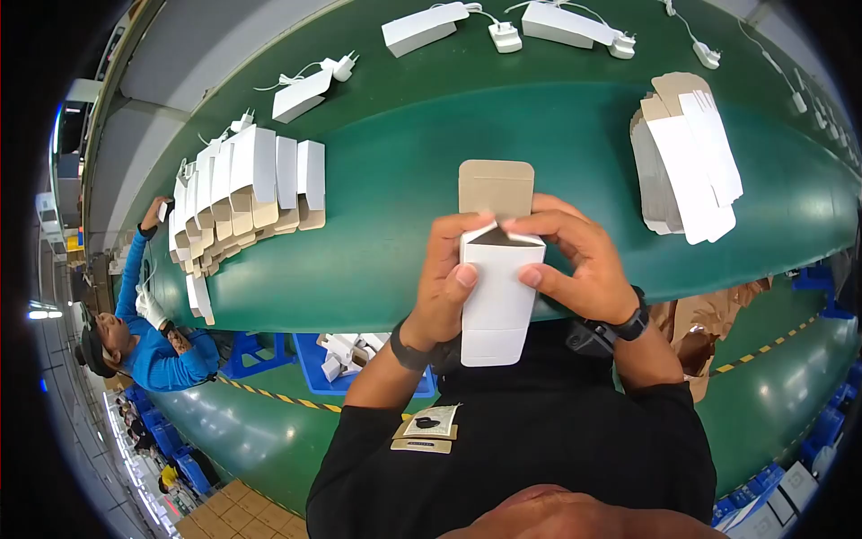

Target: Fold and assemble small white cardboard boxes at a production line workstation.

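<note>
left hand (443,280) at nine o'clock and right hand (582,259) at three, i have both clamped on a white carton (496,301) at the centre, over the near edge of the table (395,229). thumbs press its front face, fingers bend round the rim, forearms rise from seven and five. i seem to be shaping its mouth; next probably calls for squaring that before folding the brown flap (496,189) at twelve.
</note>
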`<state>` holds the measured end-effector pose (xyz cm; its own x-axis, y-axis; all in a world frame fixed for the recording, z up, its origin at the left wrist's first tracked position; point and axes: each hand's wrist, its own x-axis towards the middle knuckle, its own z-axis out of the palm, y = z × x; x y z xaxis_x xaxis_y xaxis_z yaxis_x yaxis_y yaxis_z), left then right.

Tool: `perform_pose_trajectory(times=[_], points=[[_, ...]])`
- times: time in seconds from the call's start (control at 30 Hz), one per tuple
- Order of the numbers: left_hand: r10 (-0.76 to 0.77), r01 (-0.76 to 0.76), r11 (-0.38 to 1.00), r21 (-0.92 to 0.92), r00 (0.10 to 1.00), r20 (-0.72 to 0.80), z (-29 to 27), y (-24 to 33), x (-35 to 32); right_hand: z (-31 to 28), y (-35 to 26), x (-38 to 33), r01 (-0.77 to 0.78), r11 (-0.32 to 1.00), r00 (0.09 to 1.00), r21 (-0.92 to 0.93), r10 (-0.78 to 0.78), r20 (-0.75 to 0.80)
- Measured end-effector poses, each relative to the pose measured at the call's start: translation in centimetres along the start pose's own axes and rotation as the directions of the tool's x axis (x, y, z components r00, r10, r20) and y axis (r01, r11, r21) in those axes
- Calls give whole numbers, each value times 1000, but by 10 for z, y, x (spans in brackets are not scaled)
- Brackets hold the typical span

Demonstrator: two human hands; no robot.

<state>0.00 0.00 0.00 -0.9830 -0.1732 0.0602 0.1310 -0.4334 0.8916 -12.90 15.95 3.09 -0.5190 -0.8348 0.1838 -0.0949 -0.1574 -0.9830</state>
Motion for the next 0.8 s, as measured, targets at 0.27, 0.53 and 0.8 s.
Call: perform_pose_trajectory(times=[0.27, 0.53, 0.8], points=[[235, -233, 855, 463, 970, 54, -2, 2, -1, 9, 24, 1, 9, 971, 989, 240, 28, -148], [205, -204, 953, 223, 979, 20, -14, 6, -9, 24, 17, 5, 379, 882, 884, -280, -434, -171], [344, -359, 839, 408, 932, 113, -24, 0, -8, 12, -7, 8, 286, 928, 950, -236, -307, -56]])
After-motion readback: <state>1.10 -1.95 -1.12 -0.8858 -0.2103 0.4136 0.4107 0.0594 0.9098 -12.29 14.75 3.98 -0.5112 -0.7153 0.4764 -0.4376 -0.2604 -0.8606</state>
